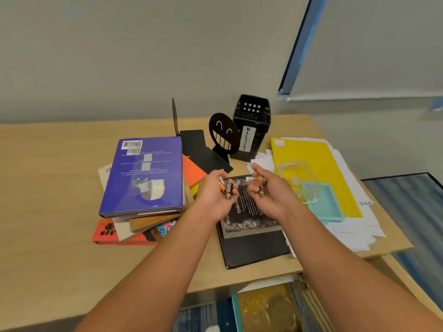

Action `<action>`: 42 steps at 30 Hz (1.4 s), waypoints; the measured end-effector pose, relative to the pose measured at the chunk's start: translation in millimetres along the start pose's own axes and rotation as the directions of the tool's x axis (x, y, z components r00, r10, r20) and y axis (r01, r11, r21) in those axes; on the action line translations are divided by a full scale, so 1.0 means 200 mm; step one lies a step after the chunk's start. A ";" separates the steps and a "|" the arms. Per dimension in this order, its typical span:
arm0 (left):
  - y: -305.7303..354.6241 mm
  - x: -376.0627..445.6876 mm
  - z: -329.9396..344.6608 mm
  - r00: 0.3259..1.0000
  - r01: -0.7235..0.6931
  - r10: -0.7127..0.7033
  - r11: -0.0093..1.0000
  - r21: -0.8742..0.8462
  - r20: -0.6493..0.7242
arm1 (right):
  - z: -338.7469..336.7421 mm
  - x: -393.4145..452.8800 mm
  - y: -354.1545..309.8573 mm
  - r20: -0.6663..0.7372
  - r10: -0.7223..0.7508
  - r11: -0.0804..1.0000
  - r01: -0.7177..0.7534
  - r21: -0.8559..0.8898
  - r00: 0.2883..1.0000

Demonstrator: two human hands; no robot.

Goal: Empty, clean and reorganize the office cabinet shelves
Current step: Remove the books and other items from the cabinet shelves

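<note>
Both forearms reach over desk (60,212). Left hand (217,195) and right hand (268,188) each curl round small batteries (229,188), above black book. Light, hard, smooth cylinders, roll-prone; best cupped across their sides.

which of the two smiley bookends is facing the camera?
The black bookend right beside the magazine bin: its smiling face shows front-on. The other bookend, behind the purple book, stands edge-on, a thin sliver.

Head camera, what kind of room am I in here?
Probably an office or study: a desk stacked with books, a black bin labelled MAGAZINE, and a yellow folder on loose papers.
</note>
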State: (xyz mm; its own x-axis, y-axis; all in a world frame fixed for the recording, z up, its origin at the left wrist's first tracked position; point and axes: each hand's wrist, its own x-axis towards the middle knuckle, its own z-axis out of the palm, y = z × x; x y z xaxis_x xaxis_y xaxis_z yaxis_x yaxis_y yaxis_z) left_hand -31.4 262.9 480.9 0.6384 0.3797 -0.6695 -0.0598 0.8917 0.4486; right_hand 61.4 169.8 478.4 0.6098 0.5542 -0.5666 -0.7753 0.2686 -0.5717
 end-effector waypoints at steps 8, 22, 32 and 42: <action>0.11 0.23 0.10 0.995 -0.041 0.041 0.999 0.005 -0.086 | 0.03 0.24 -0.02 -0.048 0.061 0.997 -0.059 0.046 0.997; 0.21 0.20 0.13 0.999 -0.001 -0.001 0.999 0.040 0.043 | 0.03 0.19 -0.13 0.007 0.002 0.999 -0.002 0.035 1.000; 0.00 -0.22 -0.01 0.953 -0.264 0.141 0.820 0.508 0.269 | -0.23 -0.22 -0.12 0.216 -0.047 0.942 0.115 -0.316 0.975; -0.79 -0.40 -0.03 0.937 -0.269 -0.075 0.465 0.844 0.340 | -0.99 -0.63 -0.05 0.197 -0.013 0.808 0.126 -0.575 0.980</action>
State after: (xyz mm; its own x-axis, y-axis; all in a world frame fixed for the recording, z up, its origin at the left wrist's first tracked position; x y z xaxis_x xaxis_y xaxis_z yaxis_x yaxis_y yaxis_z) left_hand -77.9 93.3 460.6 0.8638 0.2055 -0.4601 0.4481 0.1046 0.8879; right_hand 25.3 -57.8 437.9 0.5754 0.6949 -0.4313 -0.4551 -0.1661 -0.8748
